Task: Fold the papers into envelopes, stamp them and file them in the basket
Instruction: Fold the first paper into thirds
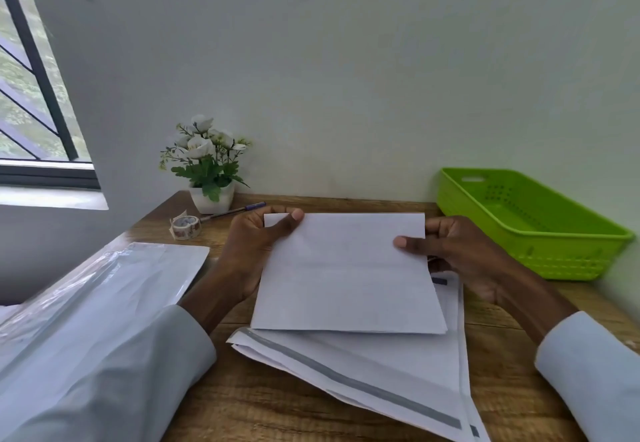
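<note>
A folded white paper (346, 275) is held up over the wooden desk (277, 407). My left hand (252, 244) pinches its top left corner, thumb on the front. My right hand (460, 254) grips its right edge, thumb on the front and fingers behind. Under it lies a stack of white envelopes (398, 372) with grey adhesive strips. A lime green basket (540, 254) stands at the right against the wall, and I see nothing inside it.
A plastic-wrapped pack of white sheets (131, 275) lies at the left. A tape roll (187, 227), a pen (239, 211) and a small white pot of flowers (207, 171) sit at the back left. The wall runs behind the desk, a window at far left.
</note>
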Action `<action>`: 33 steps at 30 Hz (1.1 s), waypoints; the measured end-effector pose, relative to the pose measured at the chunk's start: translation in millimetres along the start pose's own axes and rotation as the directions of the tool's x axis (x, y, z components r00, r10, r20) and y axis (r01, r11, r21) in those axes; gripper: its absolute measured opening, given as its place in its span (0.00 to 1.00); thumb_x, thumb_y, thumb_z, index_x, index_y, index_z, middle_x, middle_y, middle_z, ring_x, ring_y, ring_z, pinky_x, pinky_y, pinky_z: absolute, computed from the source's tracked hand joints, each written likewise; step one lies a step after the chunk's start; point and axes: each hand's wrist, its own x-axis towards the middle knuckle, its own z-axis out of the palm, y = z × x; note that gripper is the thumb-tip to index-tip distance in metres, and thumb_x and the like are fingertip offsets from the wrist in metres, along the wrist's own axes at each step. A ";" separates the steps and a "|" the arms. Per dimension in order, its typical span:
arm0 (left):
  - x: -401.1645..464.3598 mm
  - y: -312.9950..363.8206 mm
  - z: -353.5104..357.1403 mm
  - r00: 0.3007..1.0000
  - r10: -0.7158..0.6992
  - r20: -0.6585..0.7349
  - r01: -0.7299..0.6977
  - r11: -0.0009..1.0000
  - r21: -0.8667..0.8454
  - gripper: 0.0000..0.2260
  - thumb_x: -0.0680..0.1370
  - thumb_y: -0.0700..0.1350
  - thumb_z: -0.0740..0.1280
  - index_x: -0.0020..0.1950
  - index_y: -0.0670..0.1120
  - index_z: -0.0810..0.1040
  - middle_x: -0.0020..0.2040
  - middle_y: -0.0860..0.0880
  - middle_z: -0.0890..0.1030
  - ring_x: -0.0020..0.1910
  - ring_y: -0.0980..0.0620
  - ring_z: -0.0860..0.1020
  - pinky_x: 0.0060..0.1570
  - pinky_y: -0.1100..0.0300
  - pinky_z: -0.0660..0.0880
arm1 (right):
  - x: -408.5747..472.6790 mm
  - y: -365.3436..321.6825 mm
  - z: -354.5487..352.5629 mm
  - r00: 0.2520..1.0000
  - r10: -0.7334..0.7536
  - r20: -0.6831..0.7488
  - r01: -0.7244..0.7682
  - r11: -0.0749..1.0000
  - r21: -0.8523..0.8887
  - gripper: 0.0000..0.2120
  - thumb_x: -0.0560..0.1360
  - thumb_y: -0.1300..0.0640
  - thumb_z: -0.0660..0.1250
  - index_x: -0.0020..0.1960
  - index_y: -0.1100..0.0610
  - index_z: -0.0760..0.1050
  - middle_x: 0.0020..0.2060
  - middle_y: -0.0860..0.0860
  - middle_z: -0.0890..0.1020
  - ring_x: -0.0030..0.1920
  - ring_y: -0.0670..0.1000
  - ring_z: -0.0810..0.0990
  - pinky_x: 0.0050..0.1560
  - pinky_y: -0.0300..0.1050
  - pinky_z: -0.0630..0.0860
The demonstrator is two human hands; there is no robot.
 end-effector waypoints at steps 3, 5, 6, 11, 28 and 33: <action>-0.1 1.5 0.0 1.000 -0.011 -0.022 0.009 0.994 -0.107 0.11 0.68 0.46 0.74 0.45 0.42 0.80 0.43 0.42 0.83 0.40 0.46 0.81 0.42 0.52 0.81 | -1.3 10.8 14.1 0.993 0.061 0.099 -0.075 0.987 0.144 0.16 0.68 0.60 0.75 0.56 0.61 0.82 0.50 0.57 0.86 0.51 0.57 0.85 0.51 0.51 0.82; 0.8 0.7 -1.9 0.999 -0.045 0.017 0.047 0.987 -0.156 0.13 0.69 0.45 0.73 0.50 0.41 0.80 0.48 0.40 0.84 0.45 0.43 0.82 0.49 0.47 0.80 | 1.0 12.3 18.6 0.997 0.044 0.070 -0.060 0.968 0.245 0.16 0.69 0.62 0.74 0.55 0.64 0.81 0.50 0.59 0.86 0.51 0.60 0.85 0.53 0.54 0.81; 0.2 -0.7 -2.6 0.996 -0.069 0.053 0.077 0.982 -0.171 0.14 0.70 0.44 0.72 0.54 0.40 0.80 0.51 0.40 0.84 0.48 0.41 0.82 0.51 0.45 0.80 | 1.6 11.5 19.2 0.999 0.029 0.034 -0.038 0.956 0.290 0.14 0.70 0.63 0.73 0.55 0.64 0.81 0.50 0.59 0.86 0.50 0.59 0.85 0.51 0.53 0.82; -2.8 -7.7 -1.5 0.976 -0.154 0.154 0.153 0.988 0.020 0.20 0.70 0.42 0.75 0.60 0.39 0.79 0.55 0.40 0.84 0.54 0.39 0.82 0.50 0.48 0.79 | 1.5 10.5 13.7 0.999 -0.010 -0.041 0.024 0.930 0.368 0.11 0.74 0.64 0.69 0.56 0.63 0.80 0.49 0.57 0.86 0.46 0.54 0.86 0.42 0.44 0.83; 1.0 3.6 -7.2 0.974 -0.093 0.205 0.145 0.957 -0.253 0.18 0.71 0.41 0.55 0.32 0.39 0.84 0.48 0.40 0.85 0.50 0.42 0.83 0.48 0.53 0.78 | 1.1 -3.0 -18.0 0.995 -0.102 -0.006 0.098 0.945 0.313 0.09 0.68 0.59 0.68 0.37 0.62 0.85 0.41 0.59 0.85 0.43 0.56 0.79 0.45 0.46 0.75; -1.1 -3.6 -3.5 0.964 -0.121 0.236 0.060 0.967 0.248 0.11 0.68 0.45 0.77 0.46 0.42 0.85 0.45 0.46 0.85 0.43 0.51 0.82 0.39 0.61 0.77 | 4.5 5.3 -5.1 0.975 -0.172 -0.138 0.166 0.985 -0.053 0.12 0.62 0.63 0.80 0.45 0.59 0.85 0.44 0.56 0.87 0.42 0.53 0.83 0.44 0.46 0.79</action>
